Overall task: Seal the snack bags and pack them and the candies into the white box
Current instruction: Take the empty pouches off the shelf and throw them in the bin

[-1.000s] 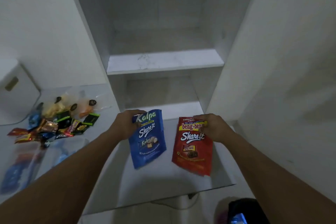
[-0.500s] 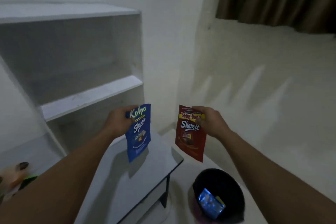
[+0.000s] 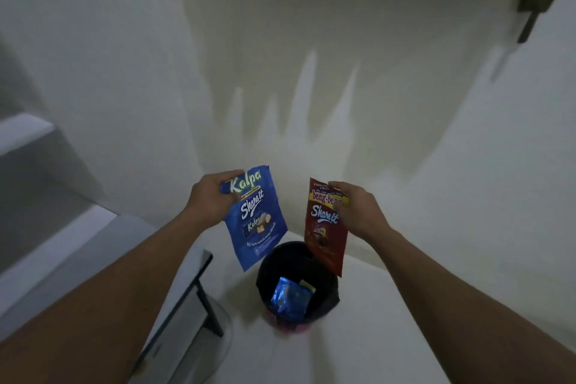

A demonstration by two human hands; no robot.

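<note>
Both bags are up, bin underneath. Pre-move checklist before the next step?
1. Left hand grip on blue Kalpa bag: ok, pinches its top corner.
2. Right hand grip on red beng-beng bag: ok, holds its top edge.
3. Bags sealed: cannot tell, the fingers cover the tops.
4. White box in view: not ok, it is not in frame.
5. Bags away from black bin: not ok, both hang over its open mouth, which holds a blue wrapper.
6. Bags apart from each other: ok.
</note>
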